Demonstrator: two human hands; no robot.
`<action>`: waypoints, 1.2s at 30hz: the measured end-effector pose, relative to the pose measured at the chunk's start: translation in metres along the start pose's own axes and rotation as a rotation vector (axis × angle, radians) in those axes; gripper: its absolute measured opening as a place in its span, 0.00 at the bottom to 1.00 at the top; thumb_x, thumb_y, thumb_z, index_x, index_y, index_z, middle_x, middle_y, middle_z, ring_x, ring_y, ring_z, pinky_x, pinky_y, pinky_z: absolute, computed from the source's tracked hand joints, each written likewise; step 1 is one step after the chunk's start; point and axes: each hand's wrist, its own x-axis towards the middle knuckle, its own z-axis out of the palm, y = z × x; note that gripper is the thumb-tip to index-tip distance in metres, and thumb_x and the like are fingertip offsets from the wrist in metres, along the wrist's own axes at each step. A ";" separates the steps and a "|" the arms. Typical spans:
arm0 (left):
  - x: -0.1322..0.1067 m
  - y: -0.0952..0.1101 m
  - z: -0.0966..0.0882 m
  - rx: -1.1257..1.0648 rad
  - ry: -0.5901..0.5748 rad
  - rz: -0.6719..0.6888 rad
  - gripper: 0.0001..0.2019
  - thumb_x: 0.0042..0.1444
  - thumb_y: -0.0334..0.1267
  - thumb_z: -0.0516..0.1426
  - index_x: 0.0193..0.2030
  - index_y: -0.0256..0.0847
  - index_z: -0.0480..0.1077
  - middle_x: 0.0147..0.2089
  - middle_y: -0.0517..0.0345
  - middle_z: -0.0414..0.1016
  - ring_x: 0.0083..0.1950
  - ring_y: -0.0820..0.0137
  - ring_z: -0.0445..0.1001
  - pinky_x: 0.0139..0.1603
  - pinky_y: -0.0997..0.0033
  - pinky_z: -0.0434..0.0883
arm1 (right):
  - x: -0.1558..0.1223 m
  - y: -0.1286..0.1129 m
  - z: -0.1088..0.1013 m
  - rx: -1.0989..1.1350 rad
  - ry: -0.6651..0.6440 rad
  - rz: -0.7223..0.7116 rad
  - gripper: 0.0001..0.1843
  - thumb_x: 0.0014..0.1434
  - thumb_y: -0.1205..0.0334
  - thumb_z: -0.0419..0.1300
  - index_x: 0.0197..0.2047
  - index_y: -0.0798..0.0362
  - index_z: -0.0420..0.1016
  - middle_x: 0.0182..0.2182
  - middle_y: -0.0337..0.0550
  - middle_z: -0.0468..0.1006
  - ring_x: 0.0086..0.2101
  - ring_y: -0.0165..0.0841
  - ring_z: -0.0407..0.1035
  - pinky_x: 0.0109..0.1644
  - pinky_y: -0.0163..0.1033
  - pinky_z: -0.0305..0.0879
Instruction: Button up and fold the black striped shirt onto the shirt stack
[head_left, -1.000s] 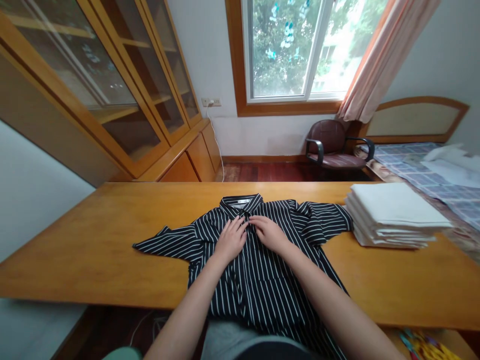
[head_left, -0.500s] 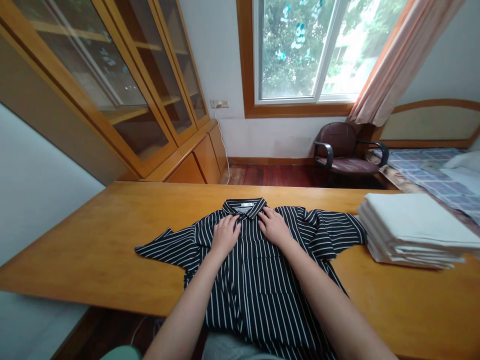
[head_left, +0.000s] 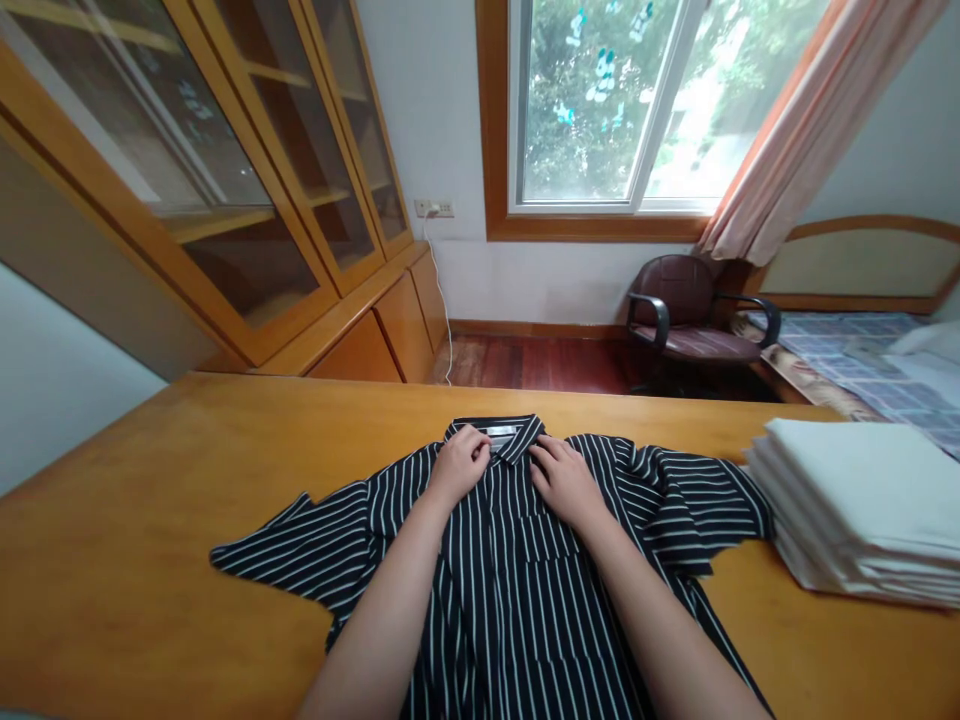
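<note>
At the shirt collar [head_left: 523, 440] — right hand [head_left: 568, 484] loose, left grip [head_left: 459, 466] unclear; behind, a shelved cabinet [head_left: 289, 205].

Both bare arms [head_left: 390, 600] extend forward, left hand [head_left: 456, 468] with curled fingers [head_left: 480, 449], right hand [head_left: 568, 484] flatter, palm down.

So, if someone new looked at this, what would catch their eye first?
Probably the black-and-white striped shirt, spread across the middle of the wooden table, with the left hand and right hand on either side near its collar. Next might come the white stack at the table's right, beside a sleeve, and the bright window at the top.
</note>
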 end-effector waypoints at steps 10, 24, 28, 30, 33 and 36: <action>-0.005 -0.005 -0.004 -0.012 -0.071 0.047 0.12 0.54 0.21 0.51 0.37 0.41 0.71 0.39 0.56 0.71 0.44 0.65 0.72 0.47 0.64 0.70 | 0.015 -0.013 -0.016 0.160 0.120 0.032 0.11 0.63 0.70 0.55 0.42 0.51 0.78 0.43 0.46 0.79 0.46 0.41 0.70 0.55 0.48 0.67; -0.008 0.000 -0.007 0.004 -0.105 0.034 0.09 0.55 0.23 0.52 0.35 0.42 0.68 0.39 0.57 0.70 0.46 0.63 0.69 0.49 0.61 0.69 | 0.020 -0.032 0.012 0.259 0.079 0.023 0.13 0.59 0.63 0.64 0.49 0.48 0.77 0.47 0.47 0.74 0.47 0.41 0.70 0.54 0.48 0.69; -0.009 0.004 -0.010 -0.012 -0.117 0.028 0.09 0.56 0.25 0.54 0.39 0.43 0.70 0.42 0.56 0.72 0.49 0.62 0.69 0.53 0.59 0.69 | 0.022 -0.033 0.011 0.231 0.071 0.040 0.09 0.60 0.64 0.63 0.45 0.49 0.77 0.45 0.45 0.75 0.44 0.38 0.72 0.51 0.44 0.69; -0.009 0.006 -0.010 -0.001 -0.121 0.029 0.10 0.55 0.25 0.55 0.40 0.43 0.71 0.44 0.56 0.72 0.51 0.62 0.69 0.54 0.59 0.68 | 0.023 -0.035 0.011 0.230 0.070 0.058 0.06 0.61 0.65 0.62 0.42 0.49 0.77 0.43 0.44 0.75 0.41 0.36 0.73 0.48 0.40 0.69; -0.010 0.006 -0.010 0.016 -0.134 0.035 0.12 0.54 0.24 0.55 0.41 0.44 0.71 0.45 0.57 0.72 0.52 0.61 0.68 0.56 0.58 0.67 | 0.023 -0.036 0.012 0.230 0.087 0.096 0.05 0.62 0.66 0.59 0.37 0.50 0.77 0.40 0.42 0.76 0.38 0.34 0.74 0.44 0.37 0.68; -0.010 0.005 -0.009 0.010 -0.138 0.032 0.13 0.54 0.25 0.56 0.43 0.44 0.71 0.46 0.57 0.71 0.53 0.62 0.68 0.57 0.58 0.67 | 0.023 -0.035 0.010 0.241 0.098 0.129 0.06 0.63 0.67 0.58 0.35 0.51 0.75 0.39 0.42 0.76 0.36 0.33 0.73 0.42 0.35 0.67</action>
